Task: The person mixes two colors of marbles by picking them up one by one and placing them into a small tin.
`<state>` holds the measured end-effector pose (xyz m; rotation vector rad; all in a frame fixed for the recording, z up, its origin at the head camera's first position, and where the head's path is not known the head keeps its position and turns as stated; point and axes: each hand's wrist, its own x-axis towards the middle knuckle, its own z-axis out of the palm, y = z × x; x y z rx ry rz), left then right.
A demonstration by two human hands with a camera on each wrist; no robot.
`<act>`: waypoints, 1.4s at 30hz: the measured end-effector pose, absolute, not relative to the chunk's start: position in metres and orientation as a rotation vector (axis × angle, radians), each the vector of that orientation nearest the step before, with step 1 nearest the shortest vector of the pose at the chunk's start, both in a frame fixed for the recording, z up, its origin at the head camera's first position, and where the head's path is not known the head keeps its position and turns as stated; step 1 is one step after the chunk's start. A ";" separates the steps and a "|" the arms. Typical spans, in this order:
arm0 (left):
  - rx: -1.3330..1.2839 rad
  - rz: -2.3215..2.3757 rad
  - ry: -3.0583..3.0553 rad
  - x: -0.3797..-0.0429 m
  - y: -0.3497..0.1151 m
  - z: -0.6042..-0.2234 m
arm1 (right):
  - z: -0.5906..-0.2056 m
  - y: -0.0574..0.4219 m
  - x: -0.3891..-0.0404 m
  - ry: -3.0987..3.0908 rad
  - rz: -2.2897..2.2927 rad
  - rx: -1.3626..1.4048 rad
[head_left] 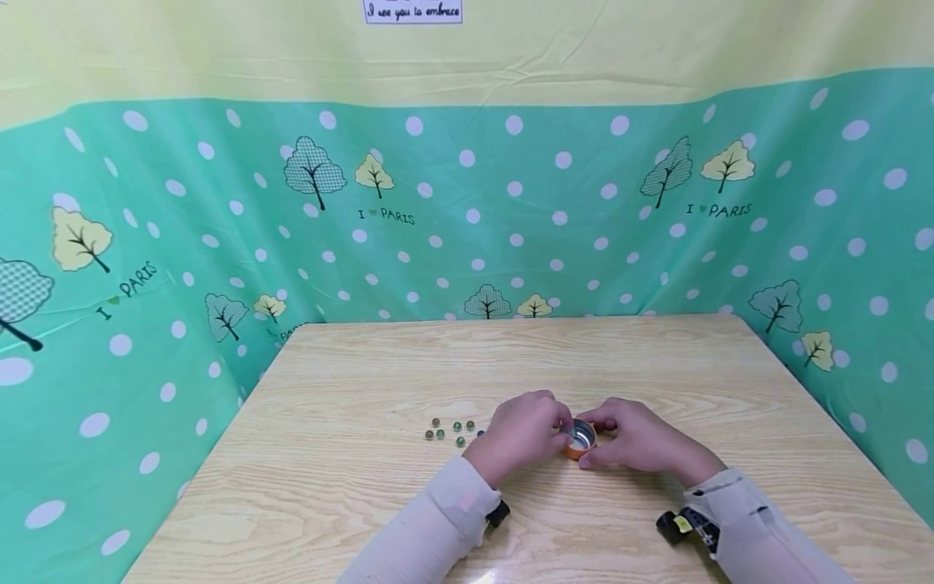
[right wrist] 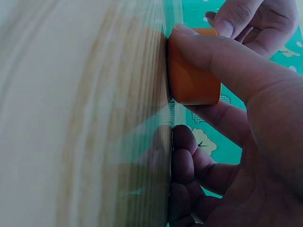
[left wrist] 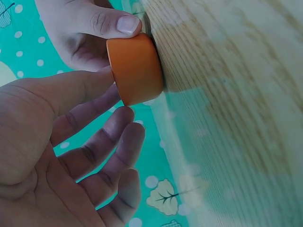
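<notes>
A small round orange cup with a shiny metal inside stands upright on the table. My right hand holds it from the right, thumb on the near side and index finger on the far side. At the cup's mouth, my left hand brings thumb and index finger together, with a small greenish glass marble showing faintly at the tips. The left hand's other fingers hang loosely curled in the left wrist view, beside the orange wall. Several glass marbles lie left of the left hand.
The wooden table reaches back to a green dotted cloth that hangs behind and on both sides. A black wrist camera sits under the right sleeve, another under the left.
</notes>
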<state>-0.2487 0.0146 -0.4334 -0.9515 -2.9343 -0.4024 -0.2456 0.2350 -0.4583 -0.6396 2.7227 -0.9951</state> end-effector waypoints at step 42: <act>-0.942 -0.413 -2.961 -0.249 0.007 -0.431 | -0.460 0.235 -0.245 2.712 -1.017 -0.634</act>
